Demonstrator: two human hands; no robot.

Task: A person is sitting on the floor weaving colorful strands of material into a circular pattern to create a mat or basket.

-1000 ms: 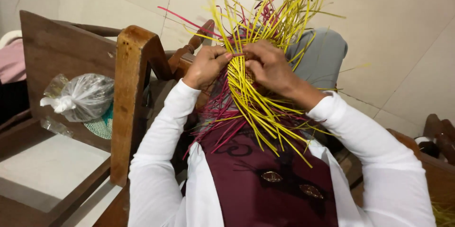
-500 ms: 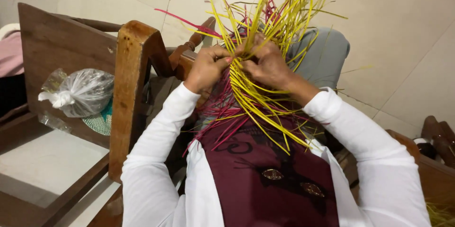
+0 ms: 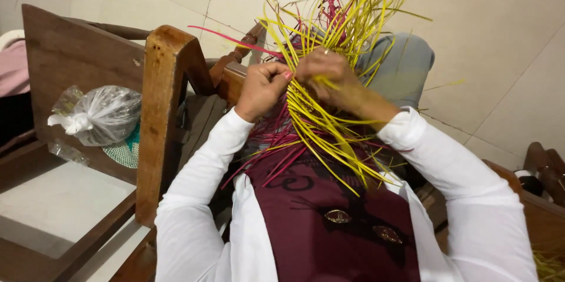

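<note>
The left hand (image 3: 263, 89) is curled shut, and its fingers pinch some thin strips in the middle of the bundle. The right hand (image 3: 327, 76) is right beside it, almost touching. It is closed too, with its fingers wrapped around a bunch of yellow strips (image 3: 329, 129). There is a ring on one finger of that hand.

The yellow strips are long and thin. They stick up and fan out above the hands, on the far side. More of them hang down below the hands, toward the person's lap. Pink strips (image 3: 276, 141) are mixed in. Most of them hang low on the left, and one long pink strip pokes out to the far left.

The bundle is held up in the middle of the view, over the person's knees. Both arms wear long white sleeves (image 3: 200, 199). A dark red cloth (image 3: 329, 223) with two small shiny ovals covers the lap on the near side. A knee in grey cloth (image 3: 406, 64) shows behind the strips.

On the left stands a brown wooden chair arm (image 3: 162, 111). Farther left, a clear plastic bag (image 3: 97, 114) tied in a knot rests on the wooden seat. The floor (image 3: 500, 35) is made of pale tiles.
</note>
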